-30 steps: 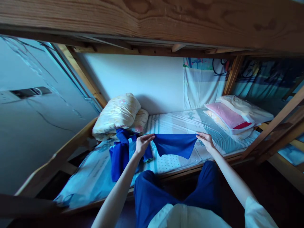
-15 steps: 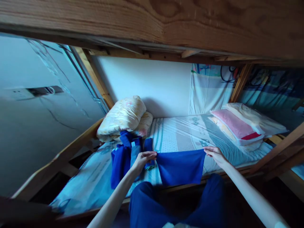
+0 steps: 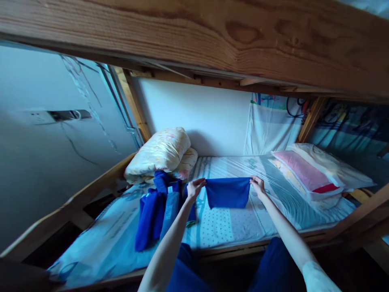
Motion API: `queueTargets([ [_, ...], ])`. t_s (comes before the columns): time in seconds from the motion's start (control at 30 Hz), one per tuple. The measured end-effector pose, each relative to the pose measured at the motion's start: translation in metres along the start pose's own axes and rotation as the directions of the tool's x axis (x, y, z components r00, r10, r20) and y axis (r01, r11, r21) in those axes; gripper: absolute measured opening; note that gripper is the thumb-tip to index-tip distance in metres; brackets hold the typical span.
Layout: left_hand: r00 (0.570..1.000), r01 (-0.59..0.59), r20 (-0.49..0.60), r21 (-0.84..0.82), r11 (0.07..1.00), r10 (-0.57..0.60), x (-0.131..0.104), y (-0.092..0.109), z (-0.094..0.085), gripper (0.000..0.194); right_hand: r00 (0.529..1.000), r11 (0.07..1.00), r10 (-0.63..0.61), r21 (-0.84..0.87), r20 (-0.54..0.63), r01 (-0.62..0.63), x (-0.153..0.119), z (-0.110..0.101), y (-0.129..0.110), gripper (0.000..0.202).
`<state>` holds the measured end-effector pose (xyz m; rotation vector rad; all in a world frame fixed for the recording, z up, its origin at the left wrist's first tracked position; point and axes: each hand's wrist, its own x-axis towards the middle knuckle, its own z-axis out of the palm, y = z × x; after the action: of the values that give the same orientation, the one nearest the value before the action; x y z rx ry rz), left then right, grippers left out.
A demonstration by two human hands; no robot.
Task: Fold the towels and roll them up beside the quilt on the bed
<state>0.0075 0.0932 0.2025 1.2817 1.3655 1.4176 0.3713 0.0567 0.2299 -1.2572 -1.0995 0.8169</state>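
Note:
A blue cloth [image 3: 228, 194] hangs stretched between my two hands above the bed sheet [image 3: 212, 227]. My left hand [image 3: 196, 187] pinches its upper left corner, and my right hand [image 3: 257, 184] pinches the upper right one. What kind of garment or cloth it is, I cannot make out. Just left of my left hand lie folded blue clothes [image 3: 150, 215] and a lighter blue folded piece [image 3: 170, 209]. Another dark blue folded piece [image 3: 192, 215] is partly hidden behind my left forearm.
A pale floral quilt [image 3: 161, 150] is bundled at the back left of the bed. Pillows, one of them pink [image 3: 306, 168], are stacked at the right. Overhead runs the upper bunk's thick wooden beam [image 3: 194, 40]. A wooden rail [image 3: 69, 202] borders the left end.
Both hands have carried the blue cloth forward, away from my lap and over the mattress. It is still held by its two upper corners. The view has shifted slightly.

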Motion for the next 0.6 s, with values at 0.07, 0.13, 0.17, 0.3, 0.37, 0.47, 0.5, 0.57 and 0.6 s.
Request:
queueTargets([
  [0.07,0.999,-0.04,-0.023,0.073,0.997,0.042,-0.002,-0.009,-0.002,0.062,0.996,0.996,-0.082,-0.045,-0.019,0.081,0.001,-0.001,0.015,0.038],
  [0.13,0.997,-0.073,-0.022,0.196,0.978,0.079,-0.012,-0.027,-0.005,0.053,0.995,0.988,-0.099,-0.117,-0.013,0.096,-0.007,-0.006,0.038,0.04],
  [0.17,0.997,-0.073,-0.013,0.262,0.962,0.079,-0.02,-0.04,-0.006,0.049,0.997,0.983,-0.081,-0.163,-0.002,0.08,-0.014,-0.009,0.052,0.039],
  [0.3,0.997,0.047,0.038,0.473,0.88,-0.074,-0.069,-0.107,-0.011,0.041,0.995,0.933,0.093,-0.353,0.049,-0.07,-0.058,-0.019,0.112,0.034],
  [0.37,0.973,0.126,0.093,0.547,0.828,-0.209,-0.1,-0.14,-0.013,0.038,0.983,0.906,0.173,-0.402,0.062,-0.134,-0.085,-0.022,0.139,0.032],
  [0.47,0.916,0.21,0.148,0.615,0.76,-0.372,-0.144,-0.178,-0.014,0.036,0.955,0.865,0.282,-0.454,0.089,-0.213,-0.124,-0.026,0.169,0.026],
  [0.5,0.9,0.23,0.154,0.628,0.743,-0.408,-0.156,-0.187,-0.013,0.036,0.94,0.845,0.326,-0.476,0.101,-0.242,-0.136,-0.028,0.176,0.022],
  [0.57,0.868,0.26,0.166,0.652,0.712,-0.469,-0.172,-0.2,-0.012,0.041,0.901,0.8,0.416,-0.52,0.121,-0.3,-0.154,-0.031,0.188,0.016],
  [0.6,0.851,0.269,0.176,0.662,0.699,-0.494,-0.176,-0.204,-0.011,0.045,0.881,0.778,0.456,-0.538,0.127,-0.325,-0.161,-0.033,0.193,0.014],
])
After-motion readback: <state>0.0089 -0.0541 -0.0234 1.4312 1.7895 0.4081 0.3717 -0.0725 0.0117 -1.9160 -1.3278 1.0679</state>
